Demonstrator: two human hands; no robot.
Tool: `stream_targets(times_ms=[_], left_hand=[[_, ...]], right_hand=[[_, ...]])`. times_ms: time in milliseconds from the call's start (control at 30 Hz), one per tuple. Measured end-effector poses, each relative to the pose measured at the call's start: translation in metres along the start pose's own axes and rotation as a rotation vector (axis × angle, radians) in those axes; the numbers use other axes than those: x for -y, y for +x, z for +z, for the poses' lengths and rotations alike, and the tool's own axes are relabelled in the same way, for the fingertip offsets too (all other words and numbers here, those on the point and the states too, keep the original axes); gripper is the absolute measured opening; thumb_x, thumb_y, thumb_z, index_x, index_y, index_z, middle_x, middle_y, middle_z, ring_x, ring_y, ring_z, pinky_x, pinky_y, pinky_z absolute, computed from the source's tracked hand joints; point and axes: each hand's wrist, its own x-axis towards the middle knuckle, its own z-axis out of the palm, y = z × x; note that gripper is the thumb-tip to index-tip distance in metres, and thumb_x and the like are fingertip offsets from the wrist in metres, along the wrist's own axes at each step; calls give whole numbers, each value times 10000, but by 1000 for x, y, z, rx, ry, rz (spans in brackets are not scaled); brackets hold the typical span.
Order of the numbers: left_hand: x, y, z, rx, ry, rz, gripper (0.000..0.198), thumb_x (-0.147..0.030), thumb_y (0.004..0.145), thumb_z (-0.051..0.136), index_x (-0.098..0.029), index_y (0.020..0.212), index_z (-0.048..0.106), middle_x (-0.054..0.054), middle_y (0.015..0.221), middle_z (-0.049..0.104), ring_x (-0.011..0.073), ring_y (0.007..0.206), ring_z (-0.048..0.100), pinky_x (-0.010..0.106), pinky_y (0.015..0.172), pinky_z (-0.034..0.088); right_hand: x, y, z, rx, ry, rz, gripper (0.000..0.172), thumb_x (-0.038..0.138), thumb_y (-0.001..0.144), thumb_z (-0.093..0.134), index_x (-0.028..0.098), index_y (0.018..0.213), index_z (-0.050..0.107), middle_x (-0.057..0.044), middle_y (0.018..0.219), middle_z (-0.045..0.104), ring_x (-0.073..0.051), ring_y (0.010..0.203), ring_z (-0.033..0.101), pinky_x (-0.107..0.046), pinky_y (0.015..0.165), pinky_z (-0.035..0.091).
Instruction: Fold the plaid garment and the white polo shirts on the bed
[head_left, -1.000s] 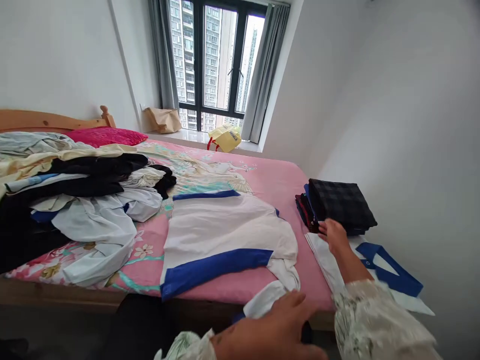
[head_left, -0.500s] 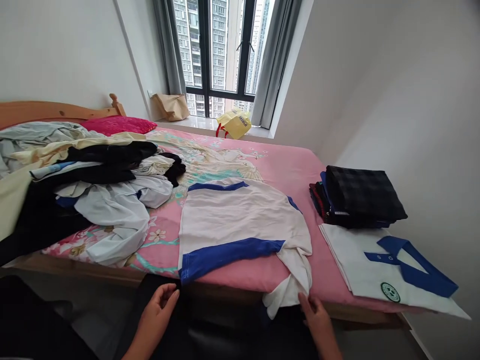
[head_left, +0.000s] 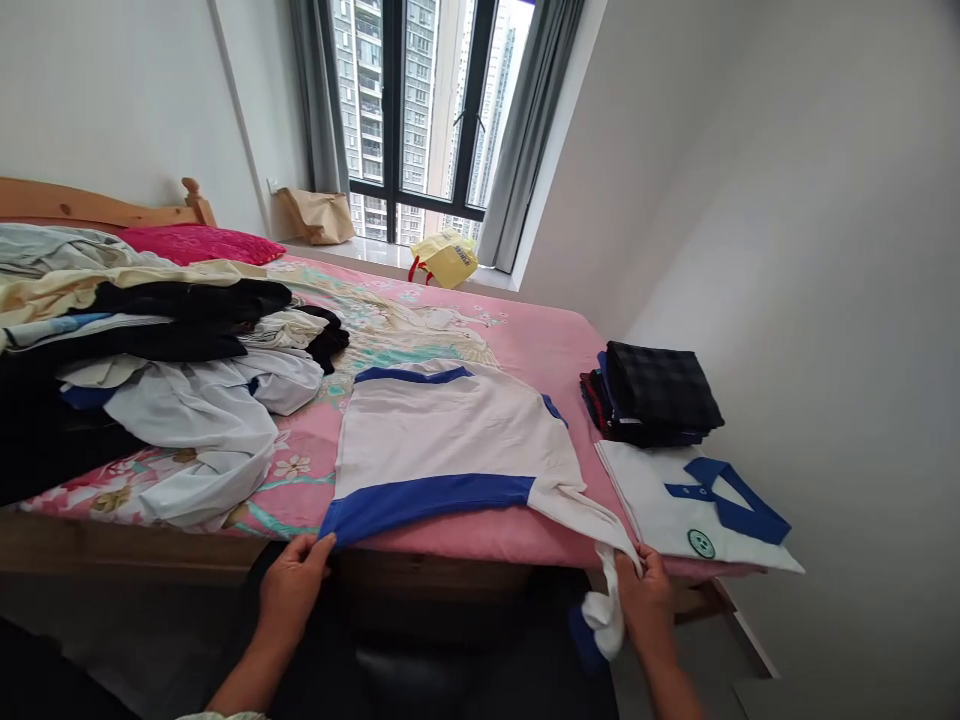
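A wide wooden bed with a pink floral sheet (head_left: 540,325) extends directly ahead of the fingers of the person's left hand (head_left: 287,592) and right hand (head_left: 649,598), which are at its near edge. Far beyond the fingers stands a dark-framed glass window (head_left: 421,110), with a long grey fabric curtain (head_left: 531,130) along its right side.

To the left of the left fingers, and further in, lies a loose heap of black, white and cream clothes (head_left: 202,410). The white cotton long-sleeved shirt with blue side panels (head_left: 450,430) is spread on the sheet between and ahead of the two sets of fingers, its body slightly creased. Just beyond the right fingers, to their right, lies a flat-folded white shirt with a blue collar (head_left: 641,495); behind it, further from those fingers, is a squared stack of dark folded clothes, black plaid on top (head_left: 664,385).

Well beyond the left fingers are a magenta quilted pillow (head_left: 206,245) and, on the window sill, a brown paper bag (head_left: 322,217). A yellow bag with red handles (head_left: 450,262) sits further right.

Left fingers: pinching the blue hem corner. Right fingers: gripping the sleeve, its blue cuff (head_left: 587,640) hanging below them. A round green badge (head_left: 701,544) on the folded shirt is near the right fingers.
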Motion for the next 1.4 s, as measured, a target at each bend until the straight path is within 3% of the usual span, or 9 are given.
stream_targets(times_ms=[167,233,333,433,533,667,800,1133,1400], left_hand=[[39,5,-5,173,-131,-113,408,-579,578,665,-211,616,492,-37,536,524,192,618,612,237,477,427],[42,5,-1,200,-225,-167,398,-529,556,709,-205,642,495,-37,567,541,197,640,642,228,471,440],[36,5,3,191,-387,-266,353,-402,532,749,-190,694,517,-31,613,576,194,629,662,231,473,474],[25,3,1,177,-468,-303,312,-325,534,745,-177,710,534,-27,632,590,182,626,666,227,478,492],[15,-2,-4,177,-515,-307,279,-316,557,730,-169,706,545,-22,660,599,183,654,675,225,484,503],[8,-4,-8,161,-558,-281,264,-279,552,734,-167,678,531,-38,630,585,156,623,660,214,497,512],[6,-4,-8,167,-589,-267,288,-260,544,739,-177,651,485,-50,590,568,165,620,672,209,495,508],[8,-20,-10,192,-561,-282,345,-302,490,729,-198,593,417,-52,540,546,211,652,696,220,493,497],[33,-31,-7,220,-523,-251,308,-252,508,702,-210,636,425,-80,482,511,153,495,624,229,458,489]], right_hand=[[-39,5,-51,188,-421,-152,322,464,754,447,219,844,635,-51,720,649,-232,648,592,-327,592,410],[-62,1,-53,239,-462,-247,321,440,762,436,213,855,642,-65,752,660,-246,702,613,-347,642,437],[-79,-11,-34,111,-452,-447,390,474,784,460,185,976,636,-114,941,672,-288,902,609,-413,793,462],[-62,-28,1,15,-377,-633,366,476,865,465,178,1012,617,-117,973,644,-271,948,578,-433,859,454],[-26,-40,38,102,-323,-771,213,346,924,460,197,980,601,-79,944,625,-218,918,571,-376,858,457],[9,-36,77,137,-461,-775,177,198,892,495,176,1035,596,-86,973,621,-218,930,560,-344,838,441],[22,-17,99,194,-691,-733,196,147,839,536,199,1003,629,-75,953,628,-232,923,555,-341,823,410],[9,7,110,256,-706,-824,210,36,818,420,146,914,570,-71,863,605,-203,859,545,-303,812,375],[-2,11,88,355,-772,-903,227,28,823,421,179,861,586,-53,847,596,-199,851,538,-299,798,365]])
